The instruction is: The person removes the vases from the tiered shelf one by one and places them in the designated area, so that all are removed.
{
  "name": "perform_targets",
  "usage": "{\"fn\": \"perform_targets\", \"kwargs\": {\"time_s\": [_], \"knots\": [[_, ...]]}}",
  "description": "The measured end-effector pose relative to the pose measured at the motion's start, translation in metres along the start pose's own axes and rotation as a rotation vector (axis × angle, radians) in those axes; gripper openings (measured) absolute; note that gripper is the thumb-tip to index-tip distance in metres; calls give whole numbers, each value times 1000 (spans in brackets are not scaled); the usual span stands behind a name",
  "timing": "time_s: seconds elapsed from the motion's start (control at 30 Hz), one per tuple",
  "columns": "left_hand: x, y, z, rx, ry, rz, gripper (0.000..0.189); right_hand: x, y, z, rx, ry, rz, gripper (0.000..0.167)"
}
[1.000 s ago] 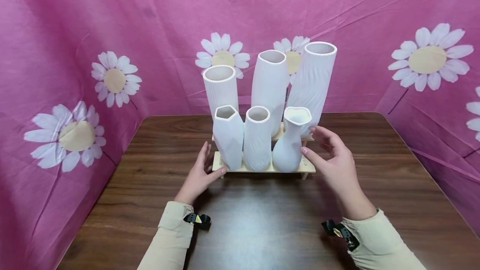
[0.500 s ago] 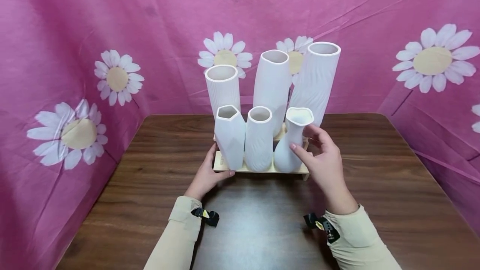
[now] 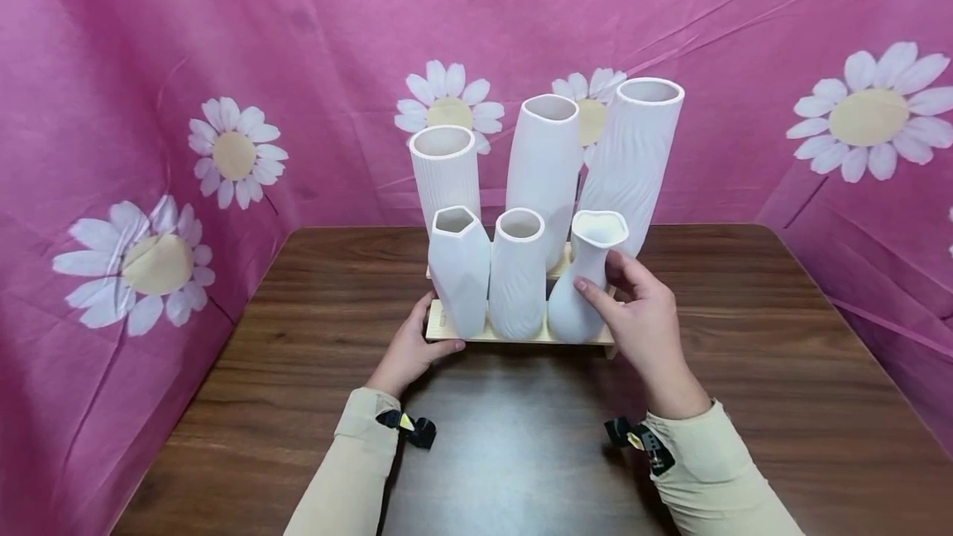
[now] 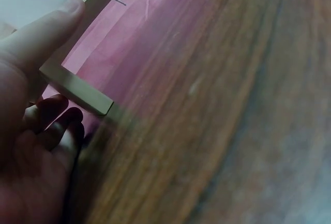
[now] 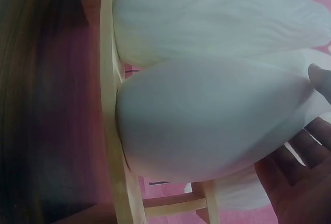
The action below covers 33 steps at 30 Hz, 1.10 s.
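Note:
A small white vase (image 3: 577, 304) with a wavy rim and narrow neck stands at the right end of the lower tier of a pale wooden stand (image 3: 438, 323). My right hand (image 3: 646, 325) holds its neck, thumb in front and fingers behind on the right side; the right wrist view shows the rounded vase body (image 5: 201, 120) sitting on the board. At the stand's left end, my left hand (image 3: 412, 354) grips the board's corner. In the left wrist view its thumb (image 4: 49, 30) presses along the front edge, with the other fingers curled beside the leg (image 4: 77, 90).
A faceted vase (image 3: 460, 275) and a rippled vase (image 3: 517, 284) share the lower tier. Behind rise a ribbed vase (image 3: 447, 168), a tall smooth vase (image 3: 543, 172) and a tall swirled vase (image 3: 633, 155). The brown wooden table (image 3: 506, 453) meets a pink daisy-print cloth (image 3: 342, 40) behind.
My right hand has moved left from beside the wavy-rimmed vase and taken hold of its neck. The left hand has shifted slightly right onto the stand's corner.

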State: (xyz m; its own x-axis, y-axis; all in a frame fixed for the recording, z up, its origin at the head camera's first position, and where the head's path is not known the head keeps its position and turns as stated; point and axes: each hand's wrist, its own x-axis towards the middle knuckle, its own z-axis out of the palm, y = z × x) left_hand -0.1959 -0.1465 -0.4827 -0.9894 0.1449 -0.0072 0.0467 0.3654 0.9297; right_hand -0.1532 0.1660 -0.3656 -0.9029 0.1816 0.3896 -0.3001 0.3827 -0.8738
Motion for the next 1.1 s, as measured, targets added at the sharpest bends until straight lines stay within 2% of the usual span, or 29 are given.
{"fn": "perform_targets", "kwargs": {"time_s": [0.47, 0.73, 0.8, 1.1], "knots": [[-4, 1, -3, 10, -4, 28, 105, -2, 3, -7, 55, 47, -32, 33], [-4, 0, -2, -13, -10, 29, 105, -3, -9, -30, 112, 101, -43, 28], [-6, 6, -2, -4, -10, 19, 105, -3, -13, -35, 109, 106, -44, 29], [-4, -1, -1, 10, -6, 44, 106, 0, -11, -58, 52, 192, -80, 31]]}}
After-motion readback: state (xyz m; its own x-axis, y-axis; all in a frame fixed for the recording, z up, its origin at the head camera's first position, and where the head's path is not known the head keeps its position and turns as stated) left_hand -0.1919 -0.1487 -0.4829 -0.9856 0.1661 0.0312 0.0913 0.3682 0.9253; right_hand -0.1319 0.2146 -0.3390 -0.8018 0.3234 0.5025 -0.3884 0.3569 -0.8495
